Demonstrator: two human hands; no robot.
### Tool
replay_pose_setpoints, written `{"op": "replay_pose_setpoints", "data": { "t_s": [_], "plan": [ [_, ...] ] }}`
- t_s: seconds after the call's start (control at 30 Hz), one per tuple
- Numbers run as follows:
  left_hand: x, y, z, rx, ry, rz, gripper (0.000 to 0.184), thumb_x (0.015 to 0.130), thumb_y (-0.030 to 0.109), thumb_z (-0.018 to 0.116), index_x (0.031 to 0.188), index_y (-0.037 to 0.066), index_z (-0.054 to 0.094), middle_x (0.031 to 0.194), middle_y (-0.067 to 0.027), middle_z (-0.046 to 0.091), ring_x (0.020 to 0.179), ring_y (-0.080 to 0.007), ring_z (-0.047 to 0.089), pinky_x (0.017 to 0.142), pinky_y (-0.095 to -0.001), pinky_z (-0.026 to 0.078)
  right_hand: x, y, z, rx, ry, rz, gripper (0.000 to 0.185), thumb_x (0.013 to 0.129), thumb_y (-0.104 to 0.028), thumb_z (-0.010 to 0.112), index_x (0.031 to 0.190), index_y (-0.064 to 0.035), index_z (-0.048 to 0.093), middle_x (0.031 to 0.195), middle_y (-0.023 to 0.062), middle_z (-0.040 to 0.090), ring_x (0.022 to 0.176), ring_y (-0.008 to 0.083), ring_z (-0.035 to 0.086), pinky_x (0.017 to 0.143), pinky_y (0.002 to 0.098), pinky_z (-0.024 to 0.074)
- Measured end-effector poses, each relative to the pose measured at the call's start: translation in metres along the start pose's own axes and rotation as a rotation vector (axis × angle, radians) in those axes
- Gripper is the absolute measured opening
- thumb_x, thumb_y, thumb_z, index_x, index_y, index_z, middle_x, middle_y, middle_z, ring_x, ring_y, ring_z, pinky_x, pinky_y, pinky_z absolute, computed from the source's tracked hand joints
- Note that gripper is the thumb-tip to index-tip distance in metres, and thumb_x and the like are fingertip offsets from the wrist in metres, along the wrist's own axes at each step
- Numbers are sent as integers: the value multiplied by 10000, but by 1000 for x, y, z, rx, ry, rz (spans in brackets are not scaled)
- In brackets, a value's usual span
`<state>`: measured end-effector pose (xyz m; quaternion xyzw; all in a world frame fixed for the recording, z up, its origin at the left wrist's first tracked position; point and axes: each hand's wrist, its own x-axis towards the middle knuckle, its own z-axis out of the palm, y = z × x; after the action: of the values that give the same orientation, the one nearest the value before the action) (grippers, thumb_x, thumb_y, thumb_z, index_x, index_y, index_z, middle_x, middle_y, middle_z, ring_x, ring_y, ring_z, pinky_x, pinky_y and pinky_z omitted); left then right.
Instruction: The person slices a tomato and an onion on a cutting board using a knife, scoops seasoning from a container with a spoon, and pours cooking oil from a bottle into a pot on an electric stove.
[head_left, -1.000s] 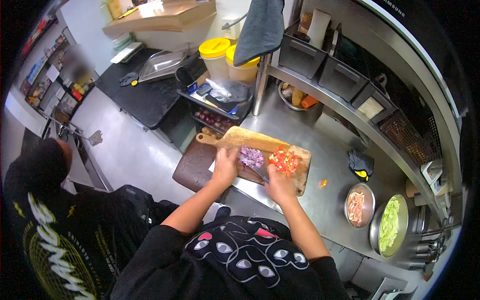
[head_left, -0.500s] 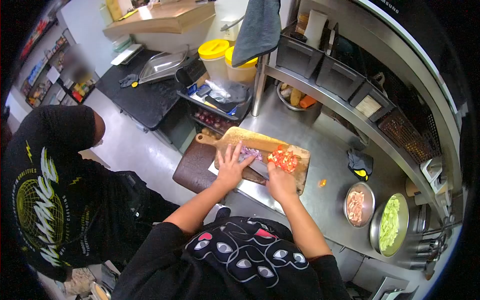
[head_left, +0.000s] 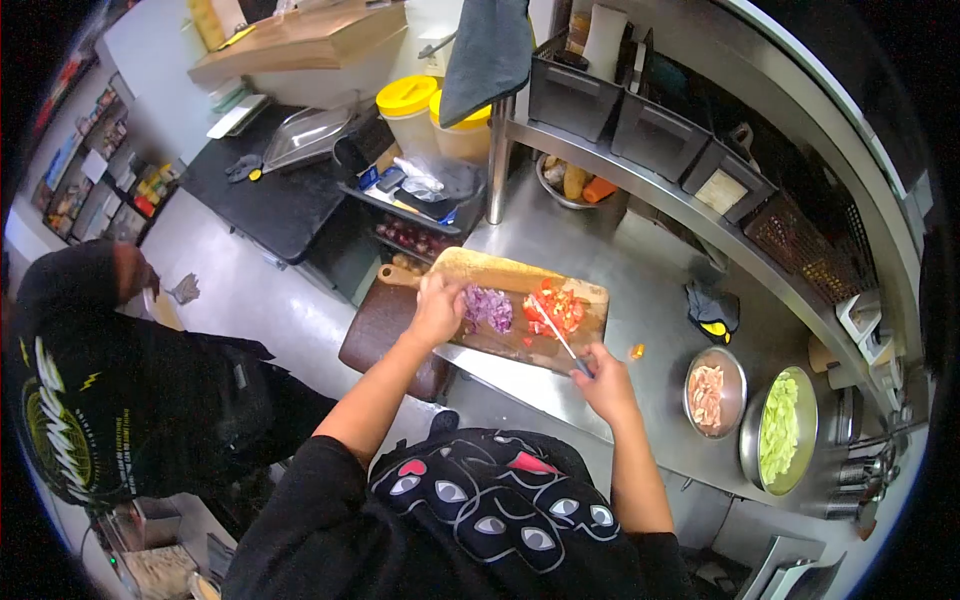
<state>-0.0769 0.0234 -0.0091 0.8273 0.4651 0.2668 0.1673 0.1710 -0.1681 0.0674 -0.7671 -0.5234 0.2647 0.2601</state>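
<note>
Steel-bladed knife [head_left: 557,335], one: held in the right hand [head_left: 605,382], fingers closed about its dark handle, blade slanting forward and leftward from the hand over the chopped red pieces [head_left: 562,304].

Left hand [head_left: 438,308], one: fingers loosely bent, at the left end of the cutting board; whether it grips anything cannot be told.

Chopped purple onion [head_left: 488,310], one heap: just right of the left hand, between it and the red pieces.

Wooden cutting board [head_left: 500,268], one: between the hands, beneath both heaps, on the steel worktop [head_left: 600,245].

Small orange piece [head_left: 637,351], one: just right of and ahead of the right hand.

Grey-and-yellow glove [head_left: 712,312], at least one: farther out, ahead and right of that hand.

Metal bowl [head_left: 737,378] of pale pink strips [head_left: 706,396]: right of the right hand.

Larger metal bowl [head_left: 808,440] of green pieces [head_left: 778,430]: beyond it, farther right.

Yellow-lidded tubs [head_left: 407,97], two: well ahead of the left hand.
</note>
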Motion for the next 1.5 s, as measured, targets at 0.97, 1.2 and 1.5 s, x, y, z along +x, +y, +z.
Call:
{"op": "replay_pose_setpoints", "data": {
  "t_s": [0.97,1.2,1.5],
  "plan": [
    [-23,24,-15,223,-208,-208,926,482,313,858,1281,131,427,1197,-137,450,1138,-341,406,894,-466,388,-58,136,1,365,337,260,244,747,-47,676,951,-58,542,595,27,521,537,109,483,500,274,399],
    [-15,13,8,196,119,-94,779,515,304,843,1179,99,492,1076,-146,505,1057,-345,460,884,-445,396,-54,137,3,369,320,219,243,750,-60,674,958,-79,551,616,37,547,543,124,501,509,285,420],
    [-14,5,-7,44,225,156,132,801,72,574,922,25,599,897,-177,534,875,-376,486,780,-448,398,-59,120,16,-16,470,139,304,722,-82,642,1008,-46,545,833,187,604,760,333,592,680,408,471]
  ]
}}
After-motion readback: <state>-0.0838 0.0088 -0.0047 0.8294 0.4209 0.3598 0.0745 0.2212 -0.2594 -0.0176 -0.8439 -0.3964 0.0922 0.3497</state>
